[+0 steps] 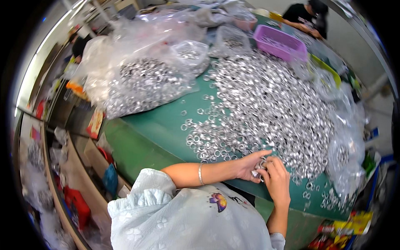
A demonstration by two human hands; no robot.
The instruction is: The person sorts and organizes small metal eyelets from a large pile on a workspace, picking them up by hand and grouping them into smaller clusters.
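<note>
At the near edge of a big heap of small silvery metal rings (266,104), my two hands meet. My left hand (248,166), with a bracelet on its wrist, is cupped around a few metal rings (258,170). From the right, my right hand (276,177) curls in against it, its fingers closed on the rings at the left hand's fingertips. How many rings each hand has is hidden by the fingers. Loose rings (208,143) lie scattered just beyond my left forearm, on the green table (154,129).
A large clear plastic bag of rings (141,87) lies at the far left. Behind the heap stands a purple basket (280,43). Clear bags (346,154) line the right side. Another person (306,20) sits at the far right. Shelving (68,166) runs along the left.
</note>
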